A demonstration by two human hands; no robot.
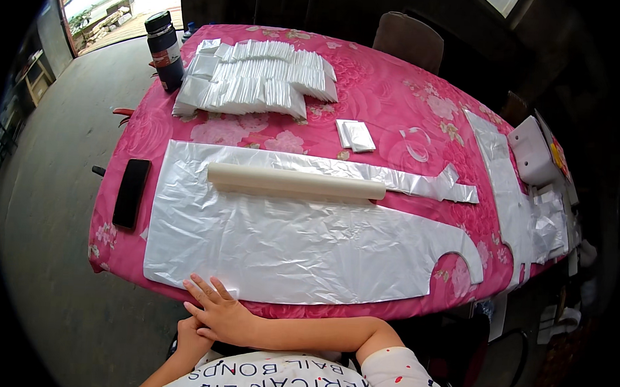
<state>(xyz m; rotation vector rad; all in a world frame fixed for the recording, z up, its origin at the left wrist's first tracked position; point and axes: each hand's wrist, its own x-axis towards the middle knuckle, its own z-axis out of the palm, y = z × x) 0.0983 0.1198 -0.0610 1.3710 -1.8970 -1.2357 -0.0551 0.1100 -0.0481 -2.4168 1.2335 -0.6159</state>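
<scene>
A white plastic apron [307,255] lies flat, folded lengthwise, with a curved cut-out and a long strap at its right end. Across its upper part rests a pale cardboard tube [297,182]. My right hand [230,317] reaches over to the left, open, its spread fingertips touching the apron's near left edge. Partly underneath it, at the table's edge, is my left hand [191,340]; its fingers are mostly hidden. Beyond the tube lie two small folded white plastic packets [357,136].
Many folded white packets [260,77] stand in rows at the back left, beside a dark bottle [165,52]. A black phone [131,194] lies on the left of the pink floral tablecloth [370,78]. More white plastic [497,181] and a white box [533,151] are at the right. A chair [408,42] stands behind.
</scene>
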